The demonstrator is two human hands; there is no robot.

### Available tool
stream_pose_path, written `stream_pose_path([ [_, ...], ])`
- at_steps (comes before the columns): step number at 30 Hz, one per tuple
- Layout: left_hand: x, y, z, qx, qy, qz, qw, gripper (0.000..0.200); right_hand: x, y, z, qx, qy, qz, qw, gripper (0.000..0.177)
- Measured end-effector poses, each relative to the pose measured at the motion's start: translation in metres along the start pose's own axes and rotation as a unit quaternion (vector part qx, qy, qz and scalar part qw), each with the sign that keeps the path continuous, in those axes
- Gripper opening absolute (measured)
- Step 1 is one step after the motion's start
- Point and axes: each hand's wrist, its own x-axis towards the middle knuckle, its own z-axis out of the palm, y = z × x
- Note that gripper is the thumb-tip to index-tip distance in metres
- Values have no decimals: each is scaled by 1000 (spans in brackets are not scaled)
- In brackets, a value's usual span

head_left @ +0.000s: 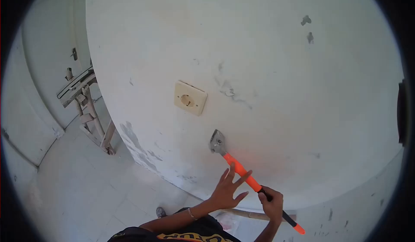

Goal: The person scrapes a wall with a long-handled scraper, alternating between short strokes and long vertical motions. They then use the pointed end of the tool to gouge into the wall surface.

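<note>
A long-handled scraper (234,163) with an orange and black handle slants across the lower middle of the view. Its grey metal head (217,142) is at the white wall (276,121), below and right of a cream power socket (190,98). My right hand (272,205) is wrapped round the black part of the handle, near its lower end. Fingers spread, my left hand (227,190) is beside the orange section, its fingertips overlapping the handle.
Grey patches of bare plaster (137,138) mark the wall's lower left, with more chips (306,20) at upper right. Left of the wall edge stand a worn wooden trestle (88,99) and a white door (49,47). Pale tiles (95,190) cover the floor.
</note>
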Motion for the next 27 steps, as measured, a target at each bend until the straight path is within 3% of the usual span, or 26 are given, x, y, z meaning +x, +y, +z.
stream_pose_path([
  [2,-12,-4,-16,-24,41,-42,998,78,-9,3,21,12,3,-1,1000,34],
  [3,10,23,18,-48,62,-43,996,78,-6,21,-29,-20,4,-6,1000,34],
  [5,12,32,25,-146,-39,-5,989,80,-14,34,-50,1,15,-19,1000,36],
  [6,14,34,28,-128,-71,23,989,80,-16,33,-62,9,16,-17,1000,36],
  [8,18,43,40,-81,-46,68,993,80,-22,26,-87,11,17,-15,1000,36],
  [10,20,41,36,-69,-28,78,994,80,-13,20,-79,-7,17,-16,1000,35],
  [13,8,20,17,-66,22,-27,997,81,-9,-2,-30,-74,37,-52,995,33],
  [16,4,13,7,7,71,-13,997,82,-15,-10,-13,-69,13,6,998,35],
  [19,8,36,20,-143,-25,-5,989,84,-21,19,-49,18,2,-8,1000,37],
  [21,11,43,27,-116,-53,38,991,83,-24,23,-72,29,-5,-20,999,36],
  [23,6,31,26,-62,-39,45,996,83,-15,23,-58,2,-5,11,1000,34],
  [25,-4,16,11,-49,48,-40,997,82,-14,7,-15,-36,15,-8,999,33],
  [27,-8,4,3,-37,84,-54,994,82,-19,-21,17,-73,4,3,997,35],
])
